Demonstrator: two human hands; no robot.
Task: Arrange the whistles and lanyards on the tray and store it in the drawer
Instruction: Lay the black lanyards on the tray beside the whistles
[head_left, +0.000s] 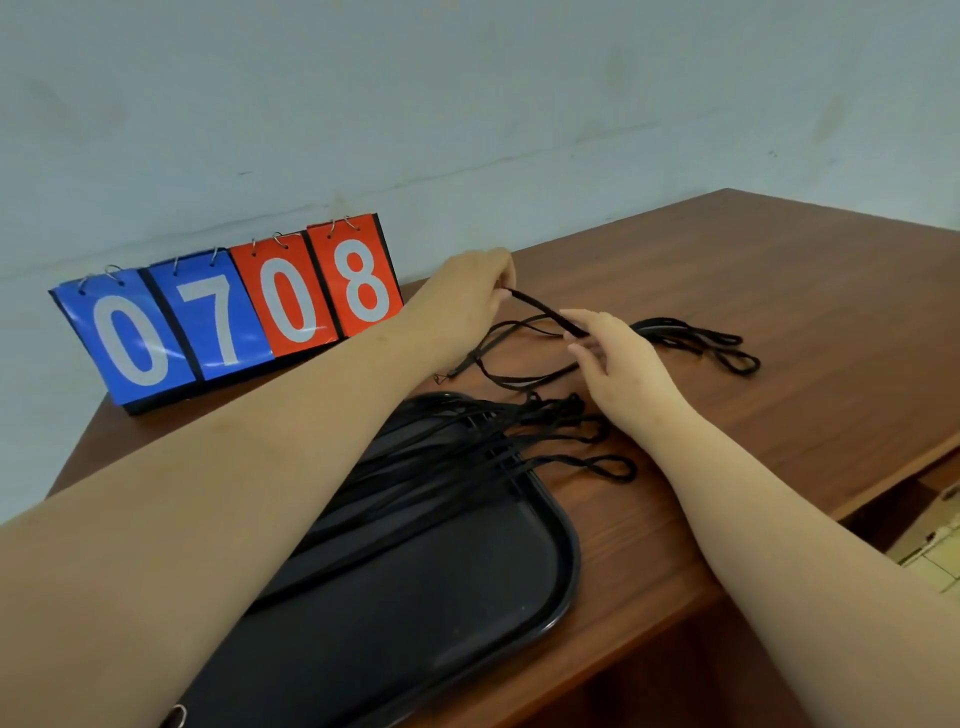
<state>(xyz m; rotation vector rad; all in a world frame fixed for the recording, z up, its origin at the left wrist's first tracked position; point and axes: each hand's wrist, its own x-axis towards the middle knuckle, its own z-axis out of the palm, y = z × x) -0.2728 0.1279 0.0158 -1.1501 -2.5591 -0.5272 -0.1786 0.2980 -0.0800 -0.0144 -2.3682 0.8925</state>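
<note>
Left hand (462, 306): fingertips pinched on one end of a folded stretch of the lanyard (545, 309), raised just above the table (779, 312).
Right hand (613, 358): thumb and forefinger pinched on the other end of that stretch; the remaining fingers lie loose.
Hands, relation: near each other, joined only by the taut stretch, probably so the cord folds straight before it is set down.
Lanyard, remainder: thin loops and a small clip sag to the table between the hands.
Tray (566, 571): black, flat on the table, directly below the forearms, within easy reach of the work.
Laid lanyards (467, 457): several black cords in rough parallel across the tray's far end, their looped ends hanging over the right rim onto the table; the alignment suggests orderly stacking.
Loose bunch (696, 340): more black cords on the table beyond the right hand, apparently waiting their turn.
Whistles: none plainly visible; a metal ring (179, 716) at the bottom edge may belong to one, cannot tell.
Drawer: not identifiable.
Scoreboard (234, 312): reads 0708 and stands against the wall, well clear of the work.
Stage, judged: arranging is partly done and storing has not begun.
</note>
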